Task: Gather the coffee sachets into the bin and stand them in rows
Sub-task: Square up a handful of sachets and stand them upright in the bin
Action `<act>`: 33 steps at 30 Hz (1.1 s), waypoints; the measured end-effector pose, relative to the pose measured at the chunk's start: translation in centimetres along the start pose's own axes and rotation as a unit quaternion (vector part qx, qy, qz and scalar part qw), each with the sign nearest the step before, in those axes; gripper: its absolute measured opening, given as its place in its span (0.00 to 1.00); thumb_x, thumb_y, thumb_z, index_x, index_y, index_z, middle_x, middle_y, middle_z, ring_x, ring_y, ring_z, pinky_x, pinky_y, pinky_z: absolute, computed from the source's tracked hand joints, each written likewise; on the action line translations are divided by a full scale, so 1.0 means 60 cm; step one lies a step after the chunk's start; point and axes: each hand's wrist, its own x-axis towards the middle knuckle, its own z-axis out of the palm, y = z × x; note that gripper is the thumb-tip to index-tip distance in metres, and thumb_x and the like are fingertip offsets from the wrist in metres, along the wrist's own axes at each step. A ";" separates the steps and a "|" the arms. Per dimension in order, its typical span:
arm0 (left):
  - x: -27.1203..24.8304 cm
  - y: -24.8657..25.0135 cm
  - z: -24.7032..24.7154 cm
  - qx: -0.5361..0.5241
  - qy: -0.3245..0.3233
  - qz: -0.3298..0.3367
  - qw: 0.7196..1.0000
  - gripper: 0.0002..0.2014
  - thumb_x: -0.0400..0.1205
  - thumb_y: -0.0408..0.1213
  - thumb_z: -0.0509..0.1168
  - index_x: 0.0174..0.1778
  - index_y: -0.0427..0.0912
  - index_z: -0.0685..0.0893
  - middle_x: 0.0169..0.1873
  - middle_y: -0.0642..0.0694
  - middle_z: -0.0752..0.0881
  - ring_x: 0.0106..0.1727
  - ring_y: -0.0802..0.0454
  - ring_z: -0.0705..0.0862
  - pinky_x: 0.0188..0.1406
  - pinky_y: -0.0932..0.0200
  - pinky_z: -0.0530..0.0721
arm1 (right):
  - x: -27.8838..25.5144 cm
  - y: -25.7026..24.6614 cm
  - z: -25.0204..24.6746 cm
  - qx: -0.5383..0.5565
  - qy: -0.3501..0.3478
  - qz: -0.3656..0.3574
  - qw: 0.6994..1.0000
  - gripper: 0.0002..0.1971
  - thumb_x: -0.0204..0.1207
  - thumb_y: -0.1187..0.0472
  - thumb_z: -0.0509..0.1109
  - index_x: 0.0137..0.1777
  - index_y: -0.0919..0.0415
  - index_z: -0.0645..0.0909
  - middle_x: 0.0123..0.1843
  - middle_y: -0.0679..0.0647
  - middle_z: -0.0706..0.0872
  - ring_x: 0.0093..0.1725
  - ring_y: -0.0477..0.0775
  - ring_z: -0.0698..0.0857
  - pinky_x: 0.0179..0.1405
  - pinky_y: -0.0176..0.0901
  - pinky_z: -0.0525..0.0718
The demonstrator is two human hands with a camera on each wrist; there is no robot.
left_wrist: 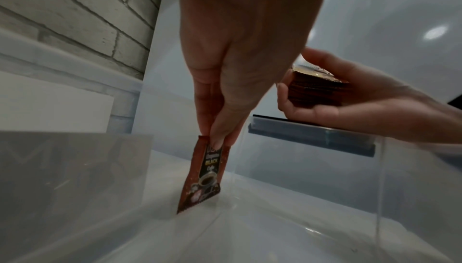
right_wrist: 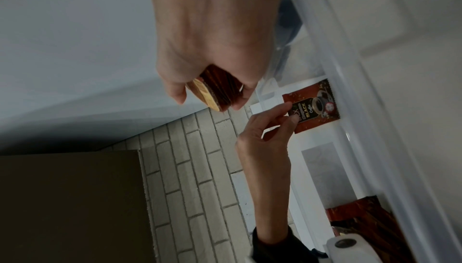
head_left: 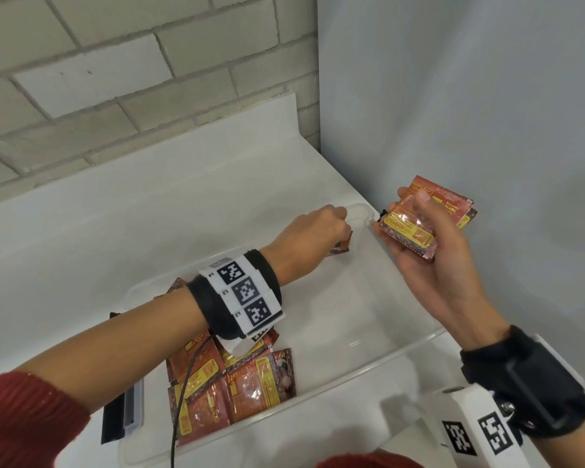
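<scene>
A clear plastic bin sits on the white counter. My left hand reaches into its far corner and pinches the top edge of one brown coffee sachet, holding it upright with its lower edge on the bin floor. My right hand hovers beyond the bin's right end, gripping a stack of sachets between thumb and fingers. A loose pile of sachets lies flat in the near left part of the bin.
A grey brick wall runs behind the counter and a plain white wall closes the right side. Black latch clips sit on the bin's ends. A dark box shows in the right wrist view.
</scene>
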 end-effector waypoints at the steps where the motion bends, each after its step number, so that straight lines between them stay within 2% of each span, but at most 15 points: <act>1: -0.001 0.001 -0.001 0.004 0.004 0.003 1.000 0.12 0.79 0.24 0.65 0.56 0.36 0.86 0.51 0.39 0.79 0.48 0.41 0.80 0.39 0.44 0.83 | 0.000 0.000 0.001 -0.001 0.001 0.001 1.000 0.17 0.71 0.56 0.71 0.59 0.61 0.78 0.41 0.51 0.86 0.44 0.47 0.89 0.66 0.56 0.83; 4: -0.002 0.002 -0.004 0.010 0.006 0.003 1.000 0.11 0.79 0.23 0.63 0.55 0.34 0.86 0.51 0.38 0.77 0.44 0.46 0.73 0.37 0.47 0.81 | 0.002 0.000 0.000 -0.002 0.016 0.006 1.000 0.10 0.79 0.59 0.67 0.57 0.62 0.78 0.40 0.51 0.87 0.44 0.47 0.89 0.63 0.56 0.84; 6: -0.002 0.003 -0.007 0.021 0.000 0.002 1.000 0.11 0.80 0.23 0.62 0.55 0.34 0.85 0.51 0.39 0.77 0.43 0.47 0.70 0.36 0.49 0.79 | 0.002 0.000 0.001 -0.005 0.019 0.012 1.000 0.08 0.82 0.61 0.62 0.57 0.63 0.79 0.40 0.52 0.88 0.43 0.48 0.89 0.60 0.54 0.85; 10: -0.002 0.011 -0.014 0.051 -0.025 -0.001 0.998 0.11 0.82 0.24 0.60 0.58 0.32 0.83 0.54 0.38 0.76 0.46 0.46 0.72 0.35 0.53 0.74 | 0.000 -0.001 0.003 -0.013 0.023 0.020 0.999 0.09 0.83 0.63 0.59 0.53 0.62 0.81 0.39 0.52 0.90 0.42 0.48 0.90 0.62 0.56 0.84; 13: -0.004 0.018 -0.020 0.076 -0.043 -0.012 0.996 0.11 0.83 0.24 0.60 0.59 0.31 0.82 0.57 0.38 0.76 0.45 0.49 0.67 0.37 0.55 0.76 | -0.001 -0.001 0.005 -0.005 0.023 0.023 0.999 0.08 0.83 0.64 0.59 0.52 0.62 0.81 0.39 0.52 0.90 0.41 0.48 0.90 0.63 0.57 0.83; 15: -0.005 0.021 -0.020 0.099 -0.040 -0.013 0.994 0.11 0.83 0.22 0.59 0.57 0.32 0.82 0.57 0.39 0.75 0.52 0.47 0.69 0.35 0.57 0.74 | -0.001 -0.002 0.005 -0.003 0.020 0.023 1.000 0.08 0.83 0.63 0.60 0.52 0.61 0.81 0.40 0.51 0.90 0.42 0.48 0.89 0.63 0.56 0.83; 17: -0.005 0.020 -0.018 0.118 -0.030 -0.014 0.992 0.10 0.82 0.21 0.58 0.54 0.33 0.82 0.58 0.40 0.73 0.61 0.44 0.68 0.33 0.59 0.72 | -0.002 -0.002 0.005 -0.002 0.018 0.022 1.000 0.08 0.83 0.63 0.60 0.52 0.60 0.81 0.41 0.51 0.90 0.43 0.48 0.89 0.63 0.56 0.83; 18: -0.005 0.019 -0.015 0.126 -0.027 -0.014 0.992 0.10 0.82 0.20 0.58 0.52 0.33 0.82 0.58 0.40 0.72 0.62 0.44 0.67 0.32 0.59 0.72 | -0.002 -0.002 0.006 -0.002 0.019 0.022 1.000 0.08 0.83 0.63 0.60 0.51 0.60 0.81 0.41 0.51 0.90 0.43 0.47 0.89 0.63 0.56 0.83; 20: -0.007 0.016 -0.012 0.136 -0.001 -0.002 0.991 0.08 0.78 0.19 0.62 0.47 0.33 0.83 0.57 0.39 0.73 0.61 0.42 0.69 0.30 0.60 0.69 | -0.002 -0.001 0.006 -0.002 0.019 0.023 1.000 0.08 0.83 0.63 0.60 0.51 0.60 0.81 0.41 0.51 0.90 0.43 0.47 0.89 0.63 0.56 0.83; 22: -0.009 0.011 -0.012 0.160 0.051 0.028 0.985 0.08 0.67 0.18 0.73 0.35 0.33 0.85 0.48 0.38 0.78 0.53 0.41 0.71 0.29 0.58 0.64 | -0.002 -0.001 0.006 -0.003 0.017 0.024 1.000 0.08 0.83 0.63 0.60 0.52 0.60 0.81 0.41 0.51 0.90 0.43 0.47 0.89 0.63 0.56 0.83; 24: -0.009 0.003 -0.012 0.185 0.096 0.040 0.977 0.12 0.59 0.18 0.77 0.31 0.36 0.87 0.43 0.38 0.80 0.48 0.42 0.68 0.32 0.56 0.61 | -0.002 -0.001 0.005 -0.005 0.015 0.025 1.000 0.08 0.83 0.63 0.60 0.52 0.61 0.82 0.41 0.51 0.90 0.43 0.47 0.89 0.63 0.56 0.83; 25: -0.008 -0.001 -0.010 0.187 0.109 0.044 0.975 0.14 0.58 0.18 0.78 0.34 0.37 0.88 0.44 0.37 0.80 0.48 0.43 0.68 0.33 0.55 0.61 | -0.002 -0.002 0.006 -0.005 0.014 0.026 1.000 0.08 0.83 0.63 0.60 0.52 0.61 0.82 0.40 0.51 0.90 0.42 0.47 0.89 0.63 0.56 0.83; 28: -0.011 -0.006 -0.006 0.196 0.110 0.048 0.973 0.24 0.63 0.24 0.80 0.53 0.46 0.91 0.49 0.39 0.79 0.49 0.44 0.66 0.35 0.55 0.60 | -0.003 -0.002 0.006 -0.005 0.012 0.026 1.000 0.08 0.83 0.63 0.60 0.52 0.61 0.81 0.40 0.51 0.90 0.42 0.47 0.89 0.62 0.55 0.83; 33: -0.016 -0.005 -0.014 0.161 0.062 0.026 0.985 0.27 0.70 0.20 0.73 0.64 0.48 0.87 0.56 0.38 0.76 0.52 0.44 0.59 0.38 0.52 0.62 | -0.001 -0.001 0.006 0.000 0.011 0.026 1.000 0.09 0.83 0.63 0.60 0.51 0.61 0.82 0.40 0.52 0.90 0.41 0.47 0.89 0.62 0.55 0.83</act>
